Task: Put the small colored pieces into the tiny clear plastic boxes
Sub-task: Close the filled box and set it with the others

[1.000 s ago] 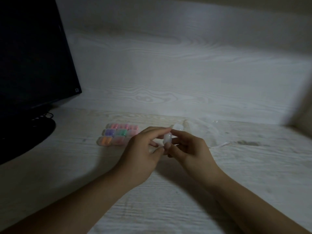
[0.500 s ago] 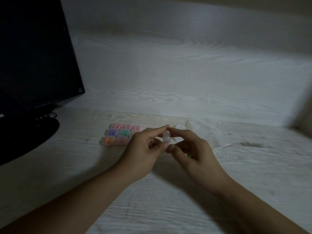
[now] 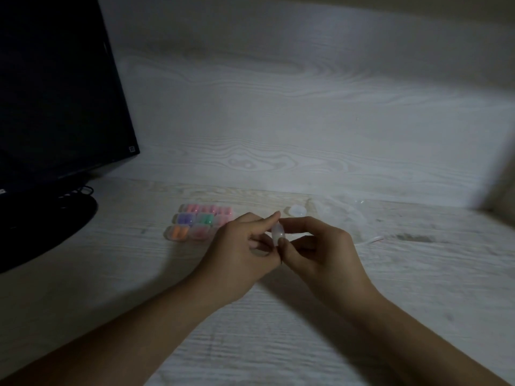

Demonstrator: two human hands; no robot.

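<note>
Worktop (image 3: 362, 316), pale wood grain, is running under everything; dim light. Monitor (image 3: 50, 93), dark, is standing at the worktop's far left, its round base (image 3: 41, 227) below it with cables behind.

Left hand (image 3: 239, 252) and right hand (image 3: 320, 252) are meeting over the worktop's middle, fingertips curled in, both pinching one small clear box (image 3: 278, 232) between thumb and forefinger. Contents of that box cannot be told.

Filled boxes (image 3: 200, 221) are sitting in a tight block on the worktop just left of the left hand, showing pink, purple, green and orange pieces. A clear bag (image 3: 342, 215) is lying on the worktop beyond the right hand; one empty box (image 3: 296, 210) is resting beside it.
</note>
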